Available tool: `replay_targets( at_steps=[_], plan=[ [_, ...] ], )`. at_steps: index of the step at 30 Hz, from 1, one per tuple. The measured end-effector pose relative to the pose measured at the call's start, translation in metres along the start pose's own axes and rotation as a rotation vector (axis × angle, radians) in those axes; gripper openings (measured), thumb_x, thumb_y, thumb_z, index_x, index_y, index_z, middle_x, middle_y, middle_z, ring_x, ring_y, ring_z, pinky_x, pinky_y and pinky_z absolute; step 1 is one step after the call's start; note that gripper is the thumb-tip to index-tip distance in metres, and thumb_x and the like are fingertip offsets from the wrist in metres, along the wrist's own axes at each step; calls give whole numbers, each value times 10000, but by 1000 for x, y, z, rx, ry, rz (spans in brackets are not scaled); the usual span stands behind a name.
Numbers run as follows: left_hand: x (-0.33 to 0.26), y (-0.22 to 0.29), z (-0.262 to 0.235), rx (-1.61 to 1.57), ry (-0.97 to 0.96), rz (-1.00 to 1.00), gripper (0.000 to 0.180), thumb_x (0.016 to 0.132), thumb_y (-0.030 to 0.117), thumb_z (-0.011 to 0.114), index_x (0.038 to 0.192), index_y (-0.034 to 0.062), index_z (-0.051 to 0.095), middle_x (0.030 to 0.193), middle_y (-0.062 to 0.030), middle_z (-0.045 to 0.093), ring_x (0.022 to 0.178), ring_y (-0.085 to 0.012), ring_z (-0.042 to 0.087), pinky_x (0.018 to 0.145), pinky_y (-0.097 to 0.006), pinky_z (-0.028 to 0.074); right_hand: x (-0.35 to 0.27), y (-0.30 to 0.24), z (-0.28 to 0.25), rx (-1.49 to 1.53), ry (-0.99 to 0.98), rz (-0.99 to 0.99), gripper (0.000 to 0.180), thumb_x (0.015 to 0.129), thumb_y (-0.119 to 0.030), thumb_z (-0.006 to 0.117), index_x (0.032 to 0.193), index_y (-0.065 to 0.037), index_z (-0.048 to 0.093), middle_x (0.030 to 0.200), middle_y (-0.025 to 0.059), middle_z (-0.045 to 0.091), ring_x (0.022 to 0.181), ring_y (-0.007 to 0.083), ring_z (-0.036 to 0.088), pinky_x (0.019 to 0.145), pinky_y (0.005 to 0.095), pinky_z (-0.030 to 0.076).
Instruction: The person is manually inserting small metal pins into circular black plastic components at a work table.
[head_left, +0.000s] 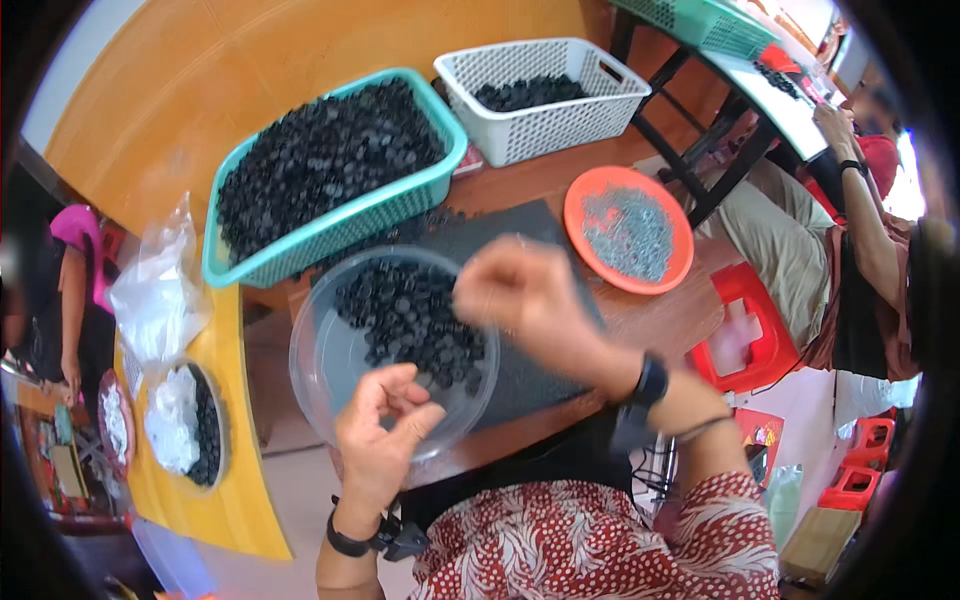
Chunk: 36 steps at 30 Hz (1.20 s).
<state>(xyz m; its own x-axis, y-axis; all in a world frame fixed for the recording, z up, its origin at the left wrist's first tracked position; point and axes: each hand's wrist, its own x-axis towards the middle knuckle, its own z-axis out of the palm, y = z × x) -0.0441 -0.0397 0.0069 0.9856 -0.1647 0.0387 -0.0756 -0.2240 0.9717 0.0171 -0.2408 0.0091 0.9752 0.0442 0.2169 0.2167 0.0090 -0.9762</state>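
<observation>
My left hand is over the near rim of a clear round tub, fingers curled and thumb bent toward them. Whatever sits between those fingertips, if anything, is too small to make out. Small black round pieces lie heaped in the tub. My right hand hangs above the tub's right side, smeared by motion, so its grip does not show. Right of it stands an orange-red round plate holding many small silvery metal parts.
A teal basket full of black pieces stands behind the tub, beside a white basket with more. A dark mat lies under the tub. Left, a yellow board carries plastic bags. Another person sits at right near red stools.
</observation>
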Motion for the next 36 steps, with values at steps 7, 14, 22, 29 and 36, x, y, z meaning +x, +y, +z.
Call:
replay_targets(
  at_steps=[7,14,22,29,36],
  plan=[
    [10,-15,-31,-55,159,-112,284,790,16,664,1053,-28,567,848,-39,597,764,-80,547,694,-202,445,170,13,-176,-708,426,-153,196,756,-89,665,935,-12,683,723,23,643,607,74,565,549,234,446],
    [22,-18,-29,365,86,63,267,705,-18,675,970,-8,651,806,-46,595,727,-108,539,689,-225,440,132,28,-137,-1039,396,-545,301,732,-177,644,1000,-43,665,817,152,669,775,213,642,714,319,492],
    [39,-27,-13,770,-64,259,238,658,8,687,894,5,655,722,-94,566,702,-235,565,650,-330,449,31,25,-70,-664,178,-157,205,776,-65,637,974,-12,651,820,91,629,704,172,561,663,294,457],
    [37,-30,-9,837,-95,265,206,659,16,683,862,-1,652,700,-108,564,698,-254,579,640,-341,452,0,19,-67,-530,138,-101,142,792,-7,616,930,1,649,805,58,619,675,107,519,623,248,431],
    [29,-19,-19,710,-53,237,172,673,-6,676,839,-19,633,729,-93,584,660,-202,573,609,-281,437,-32,9,-45,-387,87,-132,160,790,39,609,933,-17,652,837,55,617,751,113,555,661,250,450]
  ],
)
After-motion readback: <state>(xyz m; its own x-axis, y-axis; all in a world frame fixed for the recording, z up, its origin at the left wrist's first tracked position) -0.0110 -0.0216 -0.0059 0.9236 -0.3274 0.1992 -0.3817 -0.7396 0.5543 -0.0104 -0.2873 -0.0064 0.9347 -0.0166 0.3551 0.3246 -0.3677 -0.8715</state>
